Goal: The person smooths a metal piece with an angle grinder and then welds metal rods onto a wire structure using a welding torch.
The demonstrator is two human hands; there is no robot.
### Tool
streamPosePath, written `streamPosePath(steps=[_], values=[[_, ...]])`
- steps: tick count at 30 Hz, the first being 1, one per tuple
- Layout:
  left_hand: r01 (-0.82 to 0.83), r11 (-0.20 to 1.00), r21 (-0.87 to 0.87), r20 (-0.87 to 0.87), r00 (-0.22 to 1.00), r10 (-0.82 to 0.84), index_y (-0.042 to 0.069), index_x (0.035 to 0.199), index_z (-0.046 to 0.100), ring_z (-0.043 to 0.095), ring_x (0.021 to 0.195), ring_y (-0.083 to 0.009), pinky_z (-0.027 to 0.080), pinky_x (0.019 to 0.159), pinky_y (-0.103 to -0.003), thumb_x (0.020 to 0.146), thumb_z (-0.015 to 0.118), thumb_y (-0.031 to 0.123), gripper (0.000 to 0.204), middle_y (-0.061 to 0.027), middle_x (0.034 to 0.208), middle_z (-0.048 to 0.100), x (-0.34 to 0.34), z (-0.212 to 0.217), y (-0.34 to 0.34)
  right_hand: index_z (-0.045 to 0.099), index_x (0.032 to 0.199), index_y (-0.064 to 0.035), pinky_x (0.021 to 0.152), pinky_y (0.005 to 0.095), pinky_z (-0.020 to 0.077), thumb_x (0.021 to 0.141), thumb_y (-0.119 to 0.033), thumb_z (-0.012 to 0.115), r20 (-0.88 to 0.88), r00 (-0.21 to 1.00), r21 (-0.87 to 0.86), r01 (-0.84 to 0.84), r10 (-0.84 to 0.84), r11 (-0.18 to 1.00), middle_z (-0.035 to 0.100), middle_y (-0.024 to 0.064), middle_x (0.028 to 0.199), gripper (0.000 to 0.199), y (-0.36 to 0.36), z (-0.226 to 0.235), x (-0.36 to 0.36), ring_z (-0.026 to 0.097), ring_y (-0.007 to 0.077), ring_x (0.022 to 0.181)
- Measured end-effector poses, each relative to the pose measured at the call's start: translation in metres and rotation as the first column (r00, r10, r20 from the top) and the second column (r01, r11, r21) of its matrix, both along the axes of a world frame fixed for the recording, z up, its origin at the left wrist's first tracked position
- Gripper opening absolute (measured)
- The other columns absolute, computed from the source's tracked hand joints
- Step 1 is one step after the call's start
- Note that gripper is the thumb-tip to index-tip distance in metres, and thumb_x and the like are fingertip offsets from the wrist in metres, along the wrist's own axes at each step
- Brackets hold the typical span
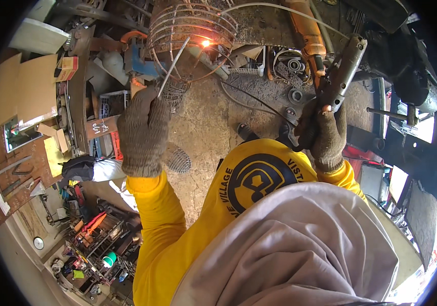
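My left hand, in a brown knitted glove, is closed around a thin metal rod, whose tip reaches up to a round cage of bent metal wires. A bright orange glow burns at the cage, close to the rod's tip. My right hand, gloved too, grips the metal handle of a gas torch. The torch's long, thin tube curves leftward over the bench to the cage, where its end is hard to make out.
An orange power tool lies left of the torch handle. Bearing rings sit beyond my feet. Dark hoses cross the stained floor. Cardboard sheets and a cluttered rack stand at left; a vise-like dark machine at right.
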State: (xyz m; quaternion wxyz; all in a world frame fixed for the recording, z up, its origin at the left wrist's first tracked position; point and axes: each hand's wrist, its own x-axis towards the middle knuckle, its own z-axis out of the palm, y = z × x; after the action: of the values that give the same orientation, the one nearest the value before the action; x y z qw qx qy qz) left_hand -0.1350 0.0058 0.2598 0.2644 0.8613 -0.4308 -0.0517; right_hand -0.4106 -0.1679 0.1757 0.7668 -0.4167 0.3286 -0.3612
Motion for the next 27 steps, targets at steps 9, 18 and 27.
streamPosePath(steps=[9,18,27], values=[[-0.297,0.879,-0.374,-0.728,0.681,-0.08,0.0,0.131,0.053,0.064,0.081,-0.0155,0.057,0.069,-0.03,0.095,0.061,0.013,0.039,-0.0117,0.105,0.065,-0.083,-0.076,0.022,0.03,0.145,-0.0004,0.077,0.0311,0.0501,0.098,-0.016,0.06,0.162,0.945,-0.437,-0.189,0.284,0.879,0.058,0.0069,0.101,0.059,0.035,0.017,0.1,0.057,0.0152,0.087],[0.001,0.981,-0.195,-0.296,0.953,-0.06,0.0,0.142,0.04,0.055,0.124,-0.0273,0.045,0.101,-0.035,0.088,0.071,0.013,0.064,-0.0154,0.138,0.052,-0.05,-0.097,0.083,0.044,0.137,-0.0008,0.083,0.0498,0.0496,0.084,-0.043,0.069,-0.304,0.87,-0.627,-0.49,0.389,0.605,0.062,0.0264,0.099,0.072,0.111,0.047,0.17,0.062,0.044,0.092],[-0.377,0.743,-0.552,-0.718,0.668,-0.195,0.011,0.133,0.044,0.064,0.103,-0.0231,0.055,0.09,-0.051,0.085,0.072,0.007,0.055,-0.0071,0.116,0.056,-0.032,-0.129,0.131,0.054,0.128,0.0011,0.081,0.037,0.054,0.095,-0.027,0.061,-0.182,0.895,-0.499,-0.441,0.407,0.746,0.067,0.0146,0.105,0.045,0.075,0.038,0.142,0.066,0.0265,0.095]])
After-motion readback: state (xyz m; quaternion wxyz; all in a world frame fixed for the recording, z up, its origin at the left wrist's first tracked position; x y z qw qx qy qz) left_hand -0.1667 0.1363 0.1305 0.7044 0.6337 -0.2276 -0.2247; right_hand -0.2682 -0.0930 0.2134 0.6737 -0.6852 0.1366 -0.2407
